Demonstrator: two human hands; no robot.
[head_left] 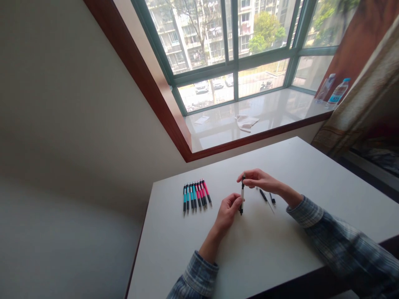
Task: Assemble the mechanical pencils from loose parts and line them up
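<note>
Both hands meet over the middle of the white worktop (280, 249) on one pen (242, 194), which stands nearly upright with its dark tip down at the surface. The left hand (229, 209) is closed round the lower part of the white barrel, thumb and fingers pinching it from the left. The right hand (260, 179) comes in from the other side and grips the dark upper end between its fingertips, the rest of the fingers curled loosely. Each wrist leaves a plaid sleeve (327, 228). Just beyond the right hand's wrist, on the worktop, lie a few loose pen parts (267, 196): short dark pieces and a thin rod, close together but too small to tell apart further. Well to the left of the left hand, a row of pens (196, 195) lies side by side, teal ones on the far side from the hand and pink ones nearer, all with dark grips. Far beyond both hands a window sill (280, 112) carries a crumpled cloth (246, 122) and two bottles (333, 91) at its right end.
</note>
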